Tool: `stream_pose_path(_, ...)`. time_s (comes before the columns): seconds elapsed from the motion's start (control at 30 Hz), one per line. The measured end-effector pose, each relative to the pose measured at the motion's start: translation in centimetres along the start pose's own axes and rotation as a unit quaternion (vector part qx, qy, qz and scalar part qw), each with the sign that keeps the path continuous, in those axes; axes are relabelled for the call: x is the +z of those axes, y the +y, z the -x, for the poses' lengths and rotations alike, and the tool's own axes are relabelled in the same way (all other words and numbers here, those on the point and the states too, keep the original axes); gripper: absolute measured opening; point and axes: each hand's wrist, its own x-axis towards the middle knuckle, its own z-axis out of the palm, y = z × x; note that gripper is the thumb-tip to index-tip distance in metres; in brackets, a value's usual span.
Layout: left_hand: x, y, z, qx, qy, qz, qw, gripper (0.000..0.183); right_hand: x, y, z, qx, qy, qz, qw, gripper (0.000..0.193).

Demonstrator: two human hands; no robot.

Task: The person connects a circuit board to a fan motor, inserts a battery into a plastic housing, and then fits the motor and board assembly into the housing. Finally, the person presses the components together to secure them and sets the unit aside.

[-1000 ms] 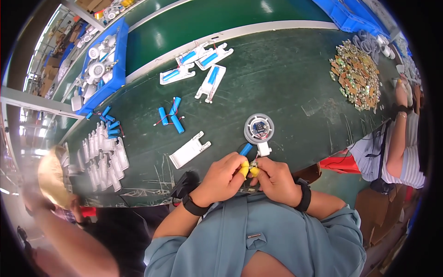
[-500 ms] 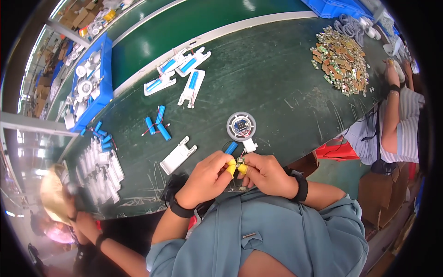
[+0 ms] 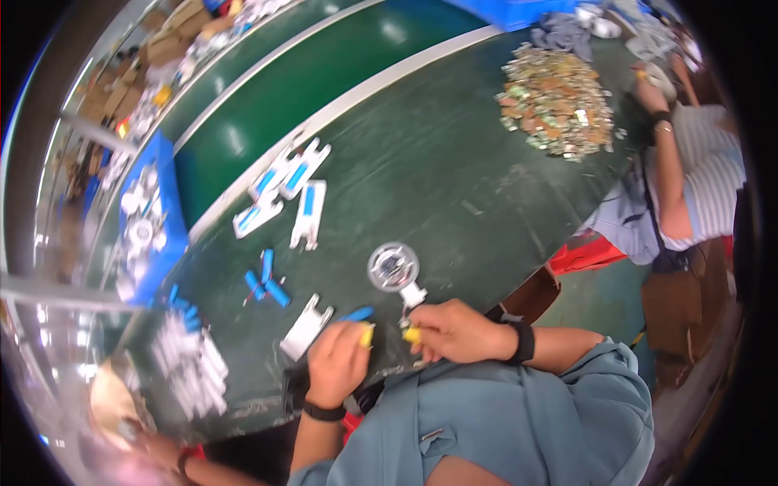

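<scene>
Hands: I'm pinching a blue cell (image 3: 356, 313) in L hand (image 3: 339, 360), its long axis pointing R toward R hand (image 3: 454, 330), closed on small white part (image 3: 412, 296)

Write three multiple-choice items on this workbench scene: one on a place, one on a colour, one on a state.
1. Where does the round clear part lie?
A. in the blue tray
B. on the green table, just beyond the hands
C. on the scrap heap

2. What colour are the fingertip covers on the hands?
A. yellow
B. red
C. black

3. How do the left hand and right hand stand?
A. flat and far apart
B. close together at the table edge, fingers pinching
C. raised overhead

Key: 1 B, it rests on bare table near the fingers; 2 A, yellow shows at both fingertips; 3 B, both hands meet near the edge.
</scene>
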Motion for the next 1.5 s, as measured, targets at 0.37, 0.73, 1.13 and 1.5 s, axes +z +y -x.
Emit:
stream_pose_path(0.37,-1.2,0.8,0.4,-0.004,-0.013,-0.084,0.996,0.027,1.1,1.6,-0.8,-0.105,0.015,0.001,0.994,0.007)
stream_pose_path(0.73,-0.5,1.9,0.1,-0.144,-0.153,0.055,0.976,0.027,1.3,2.3,-1.6,-0.166,0.041,0.017,0.985,0.009)
stream_pose_path(1.13,0.5,2.8,0.7,-0.131,-0.116,0.017,0.984,0.022,1.9,3.1,-1.8,-0.149,0.012,0.086,0.985,0.008)
stream_pose_path(1.5,1.2,1.2,0.0,-0.167,-0.071,0.202,0.962,0.018,0.5,0.5,-0.4,-0.122,0.067,0.133,0.981,0.014)
